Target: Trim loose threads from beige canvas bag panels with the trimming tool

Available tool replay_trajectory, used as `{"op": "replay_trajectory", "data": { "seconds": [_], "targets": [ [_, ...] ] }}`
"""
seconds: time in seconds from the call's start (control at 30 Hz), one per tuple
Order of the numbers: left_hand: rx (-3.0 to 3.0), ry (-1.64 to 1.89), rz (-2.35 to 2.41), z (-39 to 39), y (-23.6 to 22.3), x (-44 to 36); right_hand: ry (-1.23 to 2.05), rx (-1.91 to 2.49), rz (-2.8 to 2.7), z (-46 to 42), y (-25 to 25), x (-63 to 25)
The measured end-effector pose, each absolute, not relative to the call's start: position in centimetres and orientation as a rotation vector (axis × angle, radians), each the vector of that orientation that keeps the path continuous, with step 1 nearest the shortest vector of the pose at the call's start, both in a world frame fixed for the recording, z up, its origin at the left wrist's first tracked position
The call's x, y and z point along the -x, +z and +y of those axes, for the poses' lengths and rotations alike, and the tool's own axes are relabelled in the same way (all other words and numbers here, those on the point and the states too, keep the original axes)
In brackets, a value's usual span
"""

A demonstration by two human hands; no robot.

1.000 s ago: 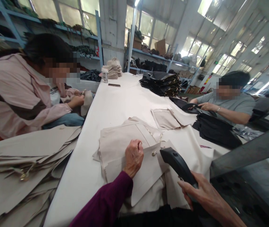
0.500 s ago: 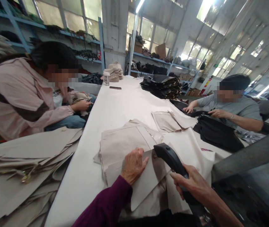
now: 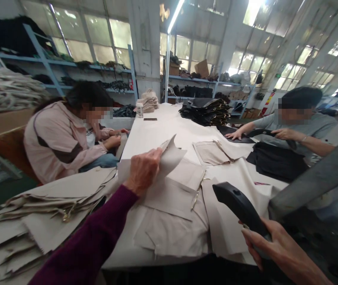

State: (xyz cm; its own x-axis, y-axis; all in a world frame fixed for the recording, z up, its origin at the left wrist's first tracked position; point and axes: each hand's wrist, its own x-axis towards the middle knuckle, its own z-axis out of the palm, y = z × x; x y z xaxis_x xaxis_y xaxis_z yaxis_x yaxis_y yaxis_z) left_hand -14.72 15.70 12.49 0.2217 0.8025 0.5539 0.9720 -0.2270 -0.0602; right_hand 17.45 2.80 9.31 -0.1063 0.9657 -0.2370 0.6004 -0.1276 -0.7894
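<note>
My left hand (image 3: 143, 171) is raised over the table, pinching the corner of a beige canvas panel (image 3: 169, 156) and lifting it off a loose pile of beige canvas pieces (image 3: 171, 221). A thin metal strip (image 3: 197, 196) lies on that pile. At the lower right, my right hand (image 3: 276, 247) grips a black handheld tool (image 3: 240, 204), whose nose rests near the pile's right side. Whether it touches the cloth I cannot tell. A tall stack of cut canvas panels (image 3: 56, 206) lies to the left of my left forearm.
A long white-covered table (image 3: 145, 134) runs ahead. A seated person in a pink jacket (image 3: 59, 142) works at its left, and a person in grey (image 3: 302, 122) handles black pieces at its right. A stack of black bags (image 3: 206, 111) and shelves stand beyond. A grey metal bar (image 3: 314, 178) crosses the right.
My left hand has gone from pressing on the pile to lifting a panel corner up and leftward. My right hand and the tool have moved back toward me. The view has swung left.
</note>
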Motion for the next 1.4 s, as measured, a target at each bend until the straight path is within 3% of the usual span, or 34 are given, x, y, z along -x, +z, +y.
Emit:
{"op": "replay_trajectory", "data": {
  "seconds": [0.1,0.27,0.5,0.93,1.4],
  "targets": [
    [2.120,-0.476,-1.384,14.3,12.5,13.6,1.076,1.739,-1.747,1.8,9.6,-18.2],
    [2.317,-0.338,-0.981,10.3,4.5,9.4,1.102,1.748,-1.744,0.2,9.5,-18.8],
    [2.461,-0.413,-1.117,6.1,-2.6,6.9,1.228,1.714,-1.748,-2.1,8.4,-18.3],
    [2.396,-0.599,-1.138,5.8,-4.9,7.2,1.341,1.722,-1.696,-0.9,6.7,-14.6],
    [2.402,-0.619,-1.168,5.8,-4.8,6.9,1.090,1.767,-1.736,0.4,9.0,-16.5]
  ]
}}
